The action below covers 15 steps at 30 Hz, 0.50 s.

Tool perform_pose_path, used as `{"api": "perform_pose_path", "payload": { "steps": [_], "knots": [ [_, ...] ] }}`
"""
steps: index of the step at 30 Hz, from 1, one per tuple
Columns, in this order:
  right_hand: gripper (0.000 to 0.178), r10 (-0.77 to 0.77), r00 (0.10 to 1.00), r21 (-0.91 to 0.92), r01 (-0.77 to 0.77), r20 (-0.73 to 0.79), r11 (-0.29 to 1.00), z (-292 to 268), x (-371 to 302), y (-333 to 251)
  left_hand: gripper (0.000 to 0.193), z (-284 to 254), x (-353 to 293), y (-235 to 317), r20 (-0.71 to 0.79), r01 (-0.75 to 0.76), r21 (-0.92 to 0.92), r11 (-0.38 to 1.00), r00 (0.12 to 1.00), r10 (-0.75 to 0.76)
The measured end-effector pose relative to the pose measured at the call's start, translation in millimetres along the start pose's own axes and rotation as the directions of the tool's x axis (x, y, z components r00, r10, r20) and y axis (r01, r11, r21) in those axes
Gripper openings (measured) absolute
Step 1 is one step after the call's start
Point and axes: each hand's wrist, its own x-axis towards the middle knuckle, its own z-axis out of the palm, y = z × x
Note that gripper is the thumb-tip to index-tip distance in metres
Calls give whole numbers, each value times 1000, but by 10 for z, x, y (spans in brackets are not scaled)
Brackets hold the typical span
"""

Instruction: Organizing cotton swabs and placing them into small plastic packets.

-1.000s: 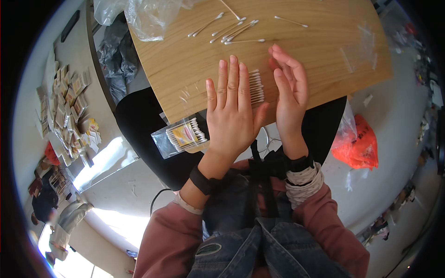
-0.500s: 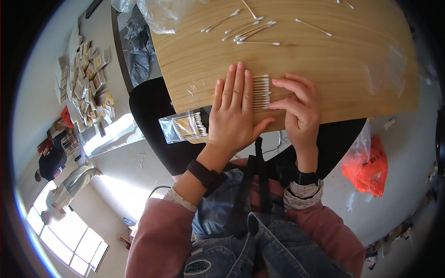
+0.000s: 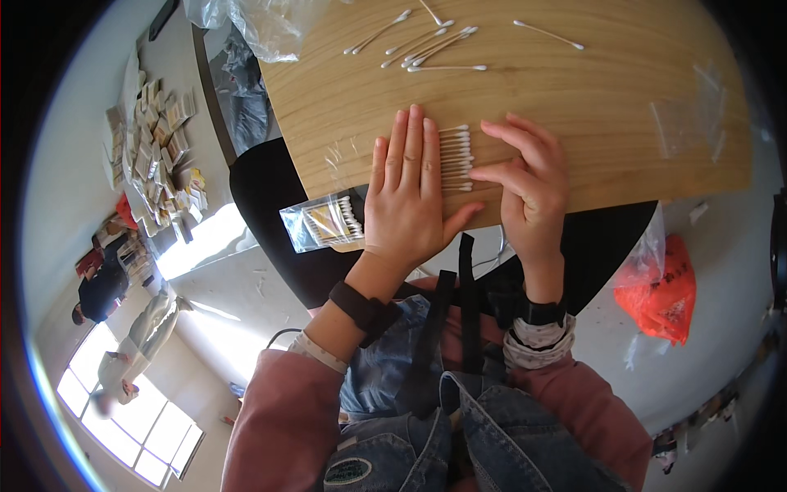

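Note:
My left hand (image 3: pixel 403 201) lies flat on the wooden table, fingers together and stretched out, thumb apart. From under it, on its right side, sticks out a row of several cotton swabs (image 3: pixel 457 157), laid parallel with their white tips lined up; their other ends are hidden. Beside those tips is my right hand (image 3: pixel 534 193), its fingers bent and spread from the thumb, with nothing held. One of its fingertips is at the lower tips of the row; whether it touches cannot be told. Left of my left wrist, a clear packet of cotton swabs (image 3: pixel 324 223) lies at the table's near edge.
Loose cotton swabs (image 3: pixel 438 51) are scattered farther back on the table (image 3: pixel 590 123). Clear plastic film (image 3: pixel 689 119) lies at right, a clear bag (image 3: pixel 275 25) at far left. An orange-red bag (image 3: pixel 660 299) sits on the floor. Small packs (image 3: pixel 156 139) are piled left; two people are beyond.
My right fingers have shifted slightly along the swab tips, the upper ones lifting a little away from the row. My left hand stays flat. The whole view has shifted slightly.

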Motion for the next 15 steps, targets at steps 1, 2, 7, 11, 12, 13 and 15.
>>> {"api": "perform_pose_path", "payload": {
  "steps": [1, 2, 7, 11, 12, 13, 15],
  "knots": [
    [25, -17, 999, -20, 16, -30, 1000, 14, 3, -2, 102, -5, -1, 0, -3, 1, -3, 1000, 1000, -1],
    [25, -20, 999, -23, 19, -28, 1000, 9, 7, -6, 102, -15, 1, 0, 3, 2, -1, 1000, 1000, -2],
    [27, -18, 1000, -31, 18, -26, 999, 26, -12, -4, 101, 1, -12, -12, 2, 3, -7, 1000, 1000, -3],
    [28, -16, 999, -40, 14, -44, 999, 39, 16, -38, 101, -4, -14, -8, -3, 9, -2, 1000, 1000, -9],
    [29, -29, 999, -61, 27, -38, 998, 46, 10, -28, 101, -3, -14, -7, -4, 8, -1, 1000, 1000, -8],
    [29, -42, 999, -81, 39, -33, 996, 48, 8, -23, 101, -4, -14, -7, -7, 8, -3, 1000, 1000, -8],
    [29, -51, 999, -94, 49, -13, 994, 24, 14, -25, 101, -5, -11, -4, -6, 10, -7, 1000, 1000, -10]
  ]
}}
